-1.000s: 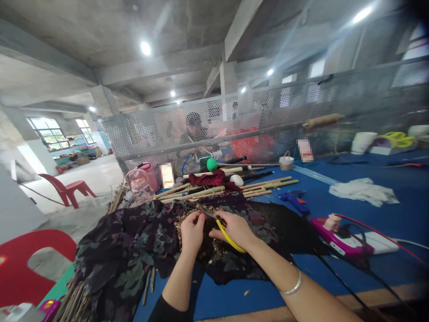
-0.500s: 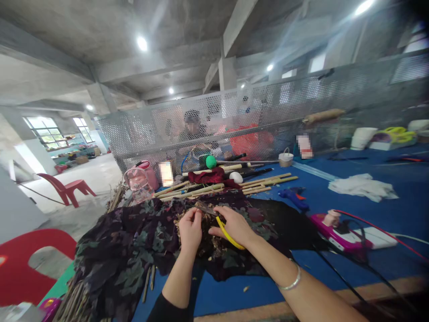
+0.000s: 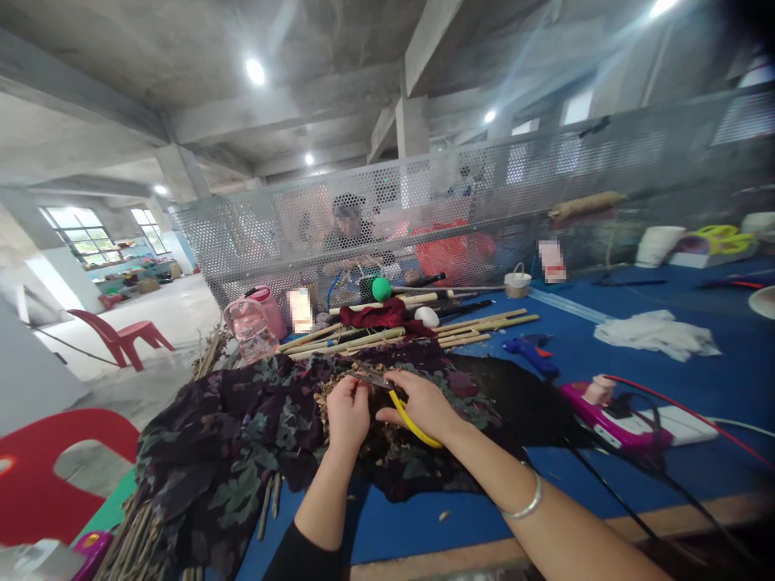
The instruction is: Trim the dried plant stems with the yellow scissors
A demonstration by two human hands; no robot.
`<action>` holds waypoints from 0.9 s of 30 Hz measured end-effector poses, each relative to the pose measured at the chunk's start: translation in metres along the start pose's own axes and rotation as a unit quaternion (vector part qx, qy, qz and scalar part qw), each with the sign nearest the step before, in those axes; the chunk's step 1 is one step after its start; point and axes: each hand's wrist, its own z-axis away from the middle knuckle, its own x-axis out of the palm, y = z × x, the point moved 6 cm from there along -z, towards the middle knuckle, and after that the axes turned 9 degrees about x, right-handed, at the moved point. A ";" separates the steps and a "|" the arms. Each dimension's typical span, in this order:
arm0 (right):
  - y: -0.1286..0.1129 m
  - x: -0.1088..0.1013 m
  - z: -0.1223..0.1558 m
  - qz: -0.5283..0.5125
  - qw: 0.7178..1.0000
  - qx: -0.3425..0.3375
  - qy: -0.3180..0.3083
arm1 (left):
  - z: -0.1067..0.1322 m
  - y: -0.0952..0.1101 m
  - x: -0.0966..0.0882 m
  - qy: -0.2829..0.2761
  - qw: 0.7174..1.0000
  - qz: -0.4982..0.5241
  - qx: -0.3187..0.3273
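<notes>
My right hand (image 3: 424,406) is closed around yellow-handled scissors (image 3: 408,416), their metal blades pointing left toward my other hand. With thumb and fingers pressed together, my left hand (image 3: 348,410) pinches something by the blade tips; I cannot make out what. Beneath both hands lies a crumpled heap of brown, dried-looking plant material (image 3: 387,445), partly hidden by them. It rests on a dark cloth with a grey-green leaf pattern (image 3: 242,436), spread over the blue tabletop (image 3: 400,537).
Bamboo sticks (image 3: 508,320) and dark red cloth (image 3: 372,316) lie behind the heap. A blue glue gun (image 3: 529,355) and a magenta power strip (image 3: 617,420) with cables are on the right. A perforated metal screen (image 3: 260,226) stands behind, with a person beyond it.
My left hand has shifted slightly to the right, closer to the scissors. My right hand stays almost in place, still holding them.
</notes>
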 end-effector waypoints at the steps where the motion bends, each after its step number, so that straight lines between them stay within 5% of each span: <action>1: -0.001 0.000 0.000 -0.004 1.000 0.000 -0.002 | 0.000 0.001 0.000 -0.002 1.000 -0.002 -0.001; 10: 0.003 -0.003 -0.001 0.027 0.998 0.025 -0.050 | -0.002 0.002 -0.007 0.006 0.998 -0.056 -0.005; 16: 0.019 -0.013 -0.008 -0.007 0.998 0.041 -0.055 | -0.009 0.003 -0.022 -0.040 0.957 -0.276 -0.079; 21: 0.027 -0.013 -0.011 -0.034 0.997 0.053 -0.049 | -0.017 0.023 0.002 -0.149 0.940 -0.305 -0.038; 24: 0.028 -0.011 -0.012 -0.035 0.997 0.053 -0.045 | -0.015 0.017 0.017 -0.198 0.938 -0.283 -0.020; 27: 0.028 -0.011 -0.011 -0.022 0.997 0.063 -0.044 | -0.012 0.004 0.018 -0.190 0.952 -0.239 -0.017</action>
